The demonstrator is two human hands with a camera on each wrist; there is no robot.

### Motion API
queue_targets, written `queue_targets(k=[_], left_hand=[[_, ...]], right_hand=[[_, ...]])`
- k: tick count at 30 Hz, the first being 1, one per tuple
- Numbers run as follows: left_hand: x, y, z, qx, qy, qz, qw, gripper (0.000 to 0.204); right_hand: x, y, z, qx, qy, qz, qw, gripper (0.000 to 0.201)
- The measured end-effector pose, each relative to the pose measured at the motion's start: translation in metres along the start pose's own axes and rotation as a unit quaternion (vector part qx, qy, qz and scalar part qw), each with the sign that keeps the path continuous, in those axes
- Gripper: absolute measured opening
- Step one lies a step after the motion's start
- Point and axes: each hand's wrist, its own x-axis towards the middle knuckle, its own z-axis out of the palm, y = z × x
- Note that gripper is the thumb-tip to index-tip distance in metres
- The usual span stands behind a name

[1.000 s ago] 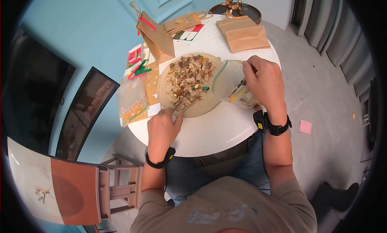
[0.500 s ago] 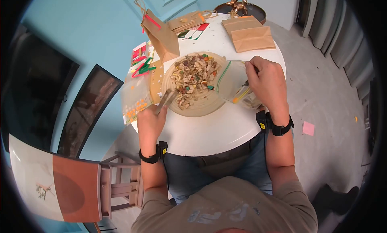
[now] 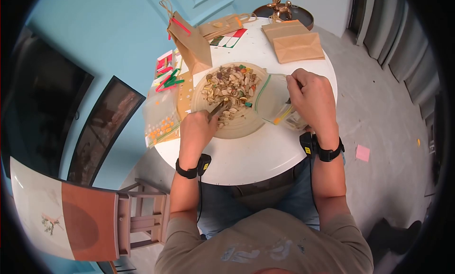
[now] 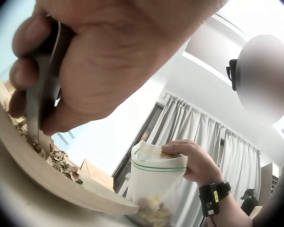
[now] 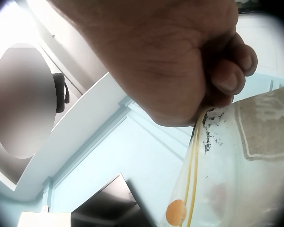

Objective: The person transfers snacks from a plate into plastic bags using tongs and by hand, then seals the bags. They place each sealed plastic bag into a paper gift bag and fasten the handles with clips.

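A round beige plate [image 3: 244,129] holds a heap of dried petals and flakes [image 3: 232,84]. My left hand [image 3: 195,132] grips metal tongs [image 3: 217,109] whose tips are down in the heap; the left wrist view shows the fingers wrapped round the tongs [image 4: 42,90]. At the plate's right side my right hand [image 3: 313,101] pinches the top edge of a clear zip bag [image 3: 273,98] with a green seal line. The bag [image 4: 158,177] stands upright with some flakes low inside, seen in the left wrist view. An orange round sticker [image 5: 176,213] is on it.
Brown paper bags [image 3: 298,46] stand at the back right, another [image 3: 192,49] at the back left. Left of the plate lie a bag of orange dots [image 3: 161,117] and red and green strips [image 3: 168,80]. The white table's edge [image 3: 237,179] is near my lap.
My left hand first drew the tongs back to the plate's left rim, then moved them right, into the heap again. The right hand has stayed at the bag.
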Motion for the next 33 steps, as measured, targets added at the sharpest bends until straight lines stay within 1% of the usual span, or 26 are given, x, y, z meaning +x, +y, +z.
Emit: queue_targets(k=[4,6,9,10,11,13,17,19,20,22,23,24,26,27,28,30,31,32,33], left_hand=[[-0.002,-0.001,0.002,-0.028,-0.003,-0.003,1.0,0.033],[-0.005,0.001,-0.002,-0.06,-0.014,-0.035,0.998,0.033],[-0.008,-0.006,-0.008,-0.064,-0.018,-0.052,0.996,0.031],[-0.009,-0.006,-0.013,-0.064,-0.019,-0.05,0.996,0.031],[-0.01,-0.006,-0.019,-0.068,-0.001,-0.04,0.997,0.03],[-0.01,0.002,-0.033,-0.095,0.029,-0.029,0.995,0.028],[-0.011,0.029,-0.061,-0.096,0.036,-0.025,0.994,0.028],[-0.012,0.046,-0.068,-0.134,0.048,0.022,0.99,0.028],[-0.012,0.055,-0.068,-0.134,0.049,0.021,0.989,0.028],[-0.012,0.077,-0.066,-0.148,0.061,0.098,0.982,0.031],[-0.012,0.085,-0.065,-0.176,0.048,0.091,0.979,0.033],[-0.012,0.085,-0.065,-0.176,0.049,0.091,0.979,0.033],[-0.011,0.082,-0.065,-0.138,0.061,0.071,0.986,0.027],[-0.008,0.073,-0.063,-0.113,0.081,0.063,0.988,0.028],[-0.004,0.063,-0.06,-0.112,0.079,0.065,0.988,0.028],[0.006,0.04,-0.051,-0.071,0.059,-0.039,0.995,0.034],[0.011,0.034,-0.048,-0.055,0.048,-0.052,0.996,0.039],[0.014,0.023,-0.04,-0.054,0.049,-0.051,0.996,0.039],[0.018,0.01,-0.028,-0.047,0.031,-0.064,0.996,0.039]], right_hand=[[0.0,0.002,-0.002,-0.003,-0.004,0.008,1.0,0.026],[0.0,0.004,-0.003,0.003,-0.003,0.009,1.0,0.026],[-0.001,0.003,-0.004,0.006,-0.009,0.015,1.0,0.026],[-0.001,0.003,-0.004,0.006,-0.008,0.016,1.0,0.026],[0.0,0.004,-0.003,0.003,-0.01,0.013,1.0,0.026],[0.0,0.006,-0.001,-0.002,-0.01,0.011,1.0,0.025],[-0.001,0.006,0.003,-0.015,-0.014,-0.004,1.0,0.025],[-0.001,0.004,0.004,-0.015,-0.017,-0.007,1.0,0.025],[-0.001,0.003,0.003,-0.015,-0.018,-0.005,1.0,0.024],[-0.001,0.002,0.004,-0.015,-0.02,-0.005,1.0,0.024],[-0.001,0.002,0.004,-0.016,-0.016,-0.007,1.0,0.025],[-0.001,0.002,0.003,-0.017,-0.012,-0.008,1.0,0.025],[0.0,0.003,0.0,-0.016,-0.009,-0.006,1.0,0.025],[0.0,0.003,-0.001,-0.015,-0.007,-0.003,1.0,0.025],[-0.001,0.005,-0.002,-0.014,-0.006,-0.001,1.0,0.025],[0.0,0.006,-0.003,-0.008,-0.002,0.001,1.0,0.025],[0.0,0.006,-0.004,-0.007,-0.002,0.001,1.0,0.025],[0.0,0.006,-0.005,-0.011,-0.006,0.002,1.0,0.025],[0.0,0.006,-0.006,-0.016,-0.009,0.004,1.0,0.025]])
